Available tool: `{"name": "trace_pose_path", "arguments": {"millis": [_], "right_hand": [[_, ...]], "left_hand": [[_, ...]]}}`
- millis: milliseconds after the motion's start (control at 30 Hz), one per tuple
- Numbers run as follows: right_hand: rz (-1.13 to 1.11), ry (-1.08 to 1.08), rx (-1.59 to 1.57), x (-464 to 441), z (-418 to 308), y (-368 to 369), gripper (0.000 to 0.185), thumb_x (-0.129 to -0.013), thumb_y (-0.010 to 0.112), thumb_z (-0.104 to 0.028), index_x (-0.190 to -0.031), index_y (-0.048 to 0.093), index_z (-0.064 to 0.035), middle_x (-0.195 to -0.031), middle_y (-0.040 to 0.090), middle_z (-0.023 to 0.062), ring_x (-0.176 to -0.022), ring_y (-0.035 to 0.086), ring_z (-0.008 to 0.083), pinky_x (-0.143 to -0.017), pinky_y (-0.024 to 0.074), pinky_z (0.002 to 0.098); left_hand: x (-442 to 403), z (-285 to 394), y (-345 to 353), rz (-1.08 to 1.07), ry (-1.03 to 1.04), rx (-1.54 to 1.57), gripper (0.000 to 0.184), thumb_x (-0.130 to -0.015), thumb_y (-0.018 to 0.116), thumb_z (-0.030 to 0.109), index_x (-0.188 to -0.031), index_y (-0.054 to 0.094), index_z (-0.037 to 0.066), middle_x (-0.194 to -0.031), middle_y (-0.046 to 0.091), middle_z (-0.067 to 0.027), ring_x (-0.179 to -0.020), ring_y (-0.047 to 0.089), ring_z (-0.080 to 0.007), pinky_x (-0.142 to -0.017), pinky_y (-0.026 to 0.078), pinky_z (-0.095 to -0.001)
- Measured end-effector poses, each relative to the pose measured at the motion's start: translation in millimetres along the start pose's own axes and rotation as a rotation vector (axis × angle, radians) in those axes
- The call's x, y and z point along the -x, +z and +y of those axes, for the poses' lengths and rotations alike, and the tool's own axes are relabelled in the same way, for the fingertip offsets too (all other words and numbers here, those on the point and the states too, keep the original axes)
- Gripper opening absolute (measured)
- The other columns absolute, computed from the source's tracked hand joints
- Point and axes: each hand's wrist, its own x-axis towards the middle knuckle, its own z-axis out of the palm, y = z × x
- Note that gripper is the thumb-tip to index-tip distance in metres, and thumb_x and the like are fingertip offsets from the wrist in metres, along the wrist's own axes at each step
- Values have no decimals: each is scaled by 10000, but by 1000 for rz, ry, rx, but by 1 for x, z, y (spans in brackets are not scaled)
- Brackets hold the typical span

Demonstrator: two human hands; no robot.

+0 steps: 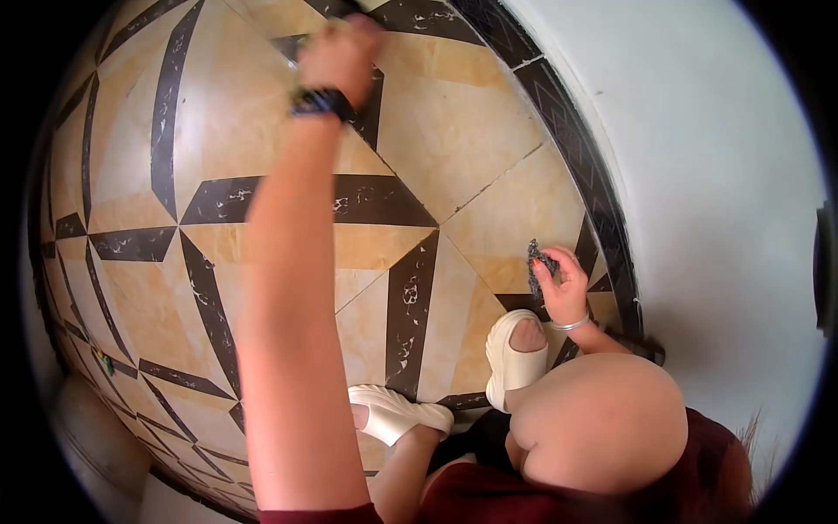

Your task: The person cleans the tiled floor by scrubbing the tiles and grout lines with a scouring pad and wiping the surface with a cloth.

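A dark grey wad [533, 272] sits at the fingertips of the right grip [566, 286], pinched between the thumb and bent fingers of a person crouching on a patterned tile floor [471, 113]. The wad stands out past the fingertips, on the side away from the wrist, near the floor's right edge, where a dark border [583, 135] runs along a white wall [698, 131]. Whether it touches the tiles cannot be told. A silver bracelet [572, 324] circles the right wrist, and a bare knee [602, 419] rises just beside the forearm.

Well apart from the wad, the left grip [340, 61] reaches on a straight arm to the floor's far edge, a black wristband [323, 103] on its wrist. Blur hides its fingers; whether they are spread or closed cannot be told. Cream sandals [524, 371] stand on the tiles below, the right one just beneath the wad.
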Motion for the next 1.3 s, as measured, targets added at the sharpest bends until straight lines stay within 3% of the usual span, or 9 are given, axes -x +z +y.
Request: {"name": "trace_pose_path", "arguments": {"millis": [33, 100, 367, 467, 633, 833, 933, 1033, 1300], "right_hand": [[6, -13, 3, -1, 0, 0, 189, -803, 686, -52, -964, 617, 17, -960, 620, 121, -854, 595, 220, -770, 468, 299], [-12, -12, 2, -1, -2, -2, 189, -803, 684, -51, -964, 614, 18, -965, 617, 125, -869, 594, 221, -781, 465, 299], [-208, -189, 150, 1, -12, 17, 274, -697, 715, -12, -953, 619, 6, -1001, 586, 134, -906, 571, 316, -797, 470, 365], [-290, -537, 214, -25, -11, 23, 280, -658, 718, -14, -924, 632, -20, -994, 585, 115, -903, 560, 321, -790, 477, 380], [-311, -824, 353, -108, -20, 53, 217, -695, 674, -40, -907, 631, -30, -954, 588, 103, -930, 550, 308, -786, 483, 383], [-237, -699, 286, -196, -69, 97, 127, -734, 663, -81, -844, 607, -50, -936, 583, 104, -926, 542, 314, -803, 476, 383], [-274, -685, 349, -206, -74, 100, 144, -760, 651, -100, -884, 597, -51, -969, 577, 98, -961, 529, 315, -836, 467, 388], [-306, -811, 444, -201, -69, 88, 224, -772, 643, -111, -974, 591, -29, -1034, 567, 104, -1015, 517, 307, -878, 455, 385], [-697, -1096, 576, -212, -65, 67, 331, -764, 548, -88, -1083, 564, 1, -1125, 551, 120, -1063, 514, 287, -907, 459, 340]], "left_hand": [[-18, -57, 41, 309, 25, 209, 350, -843, 550, 108, -1187, 576, 165, -1136, 606, -66, -1085, 558, -301, -877, 473, -429], [-10, -66, -29, 276, -223, 484, 523, -800, 616, 81, -1301, 490, 163, -1223, 571, -104, -1113, 537, -321, -915, 462, -392], [285, 116, -93, -182, 617, 219, 412, -811, 522, 211, -1221, 559, 229, -1357, 467, -25, -1273, 429, -230, -993, 392, -500], [272, 94, -83, -151, 655, 399, 430, -804, 523, 209, -1229, 559, 265, -1376, 436, 4, -1300, 390, -226, -998, 388, -518], [134, 12, -51, -138, 492, 274, 469, -787, 535, 158, -1232, 555, 303, -1380, 425, -4, -1292, 396, -221, -965, 403, -521], [-27, -56, -4, 232, -636, 565, 217, -746, 550, 31, -903, 674, 114, -1036, 592, -164, -1041, 514, -366, -826, 463, -426], [32, 18, -23, -136, -52, 322, 313, -759, 533, 35, -1058, 601, 97, -1099, 571, -157, -1051, 538, -338, -899, 452, -415], [131, 111, -108, -453, -88, 392, 575, -757, 600, 170, -1320, 484, 156, -1417, 373, -121, -1358, 284, -326, -1050, 328, -497], [164, 22, -60, -267, 585, 381, 517, -819, 539, 204, -1324, 448, 263, -1414, 375, -33, -1332, 331, -254, -1072, 276, -518]]}}
